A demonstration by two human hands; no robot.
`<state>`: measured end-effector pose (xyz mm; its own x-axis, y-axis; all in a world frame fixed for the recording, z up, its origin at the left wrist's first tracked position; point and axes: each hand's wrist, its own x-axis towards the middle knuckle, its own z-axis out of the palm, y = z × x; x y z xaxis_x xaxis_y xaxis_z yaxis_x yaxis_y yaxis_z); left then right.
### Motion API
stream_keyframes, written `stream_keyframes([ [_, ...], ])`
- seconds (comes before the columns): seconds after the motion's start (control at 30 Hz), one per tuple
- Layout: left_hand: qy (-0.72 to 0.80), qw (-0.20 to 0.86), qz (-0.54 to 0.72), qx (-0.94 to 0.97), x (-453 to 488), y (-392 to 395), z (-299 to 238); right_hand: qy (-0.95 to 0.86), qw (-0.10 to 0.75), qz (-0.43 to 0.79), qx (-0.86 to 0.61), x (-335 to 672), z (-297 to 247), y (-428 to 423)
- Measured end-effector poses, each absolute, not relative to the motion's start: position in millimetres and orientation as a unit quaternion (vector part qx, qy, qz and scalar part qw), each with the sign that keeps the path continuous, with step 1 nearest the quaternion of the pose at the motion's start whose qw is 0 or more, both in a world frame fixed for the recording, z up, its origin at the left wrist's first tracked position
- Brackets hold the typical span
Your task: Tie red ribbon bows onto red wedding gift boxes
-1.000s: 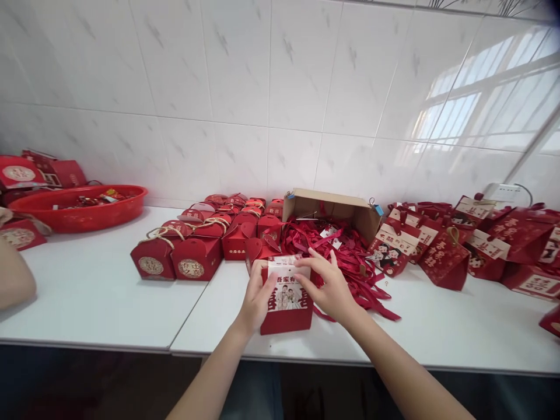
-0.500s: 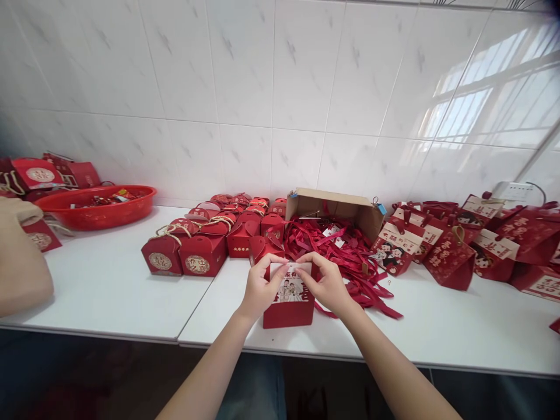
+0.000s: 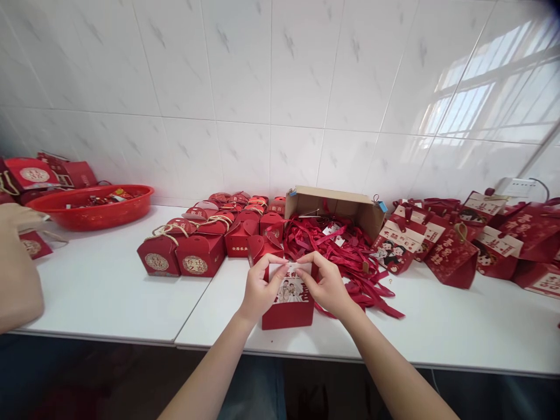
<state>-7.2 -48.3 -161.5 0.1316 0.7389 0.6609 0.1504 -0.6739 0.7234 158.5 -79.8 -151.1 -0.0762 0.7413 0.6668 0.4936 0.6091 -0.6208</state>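
Note:
A red gift box (image 3: 287, 315) with a white printed flap stands upright near the table's front edge. My left hand (image 3: 261, 289) pinches the upper left of the flap between thumb and fingers. On the upper right, my right hand (image 3: 326, 286) grips the same flap, its thumb close to the other one. The flap shows a printed couple and red characters. Directly behind the box lies a tangled heap of red ribbons (image 3: 326, 240), spilling out of a cardboard box (image 3: 341, 203). The box's back is hidden from me.
Several tied red boxes (image 3: 201, 256) stand left of centre. A red plastic basin (image 3: 91, 210) with small wrapped items is farther left, beside a beige sleeve (image 3: 20, 274) of another person. Finished-looking red gift bags (image 3: 452, 256) crowd the right side. A white power strip (image 3: 516, 188) sits against the tiled wall.
Both hands keep their pinch on the flap, almost unmoved. The view has shifted slightly, and the beige sleeve at the left sits a little farther toward the edge.

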Motion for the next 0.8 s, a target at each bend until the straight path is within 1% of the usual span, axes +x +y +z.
stream_keyframes([
  [0.2, 0.332, 0.276, 0.575, 0.695, -6.5, -49.6, -161.0, -0.719, 0.532, 0.129, -0.428, 157.2, -147.8, -82.6],
  [0.37, 0.354, 0.397, 0.594, 0.603, -4.7, -49.5, -163.0, -0.71, 0.539, 0.133, -0.433, 156.0, -146.1, -80.5],
  [0.5, 0.356, 0.444, 0.577, 0.586, -5.4, -48.3, -164.5, -0.708, 0.539, 0.134, -0.435, 154.6, -146.1, -80.8],
  [0.63, 0.363, 0.449, 0.569, 0.586, -6.9, -47.1, -166.3, -0.708, 0.538, 0.142, -0.435, 155.9, -146.3, -82.5],
  [0.7, 0.374, 0.44, 0.566, 0.588, -7.4, -46.5, -167.4, -0.722, 0.513, 0.169, -0.432, 162.2, -146.5, -77.8],
  [0.8, 0.378, 0.447, 0.566, 0.581, -7.7, -45.8, -168.9, -0.695, 0.481, 0.17, -0.508, 185.2, -148.7, -55.9],
])
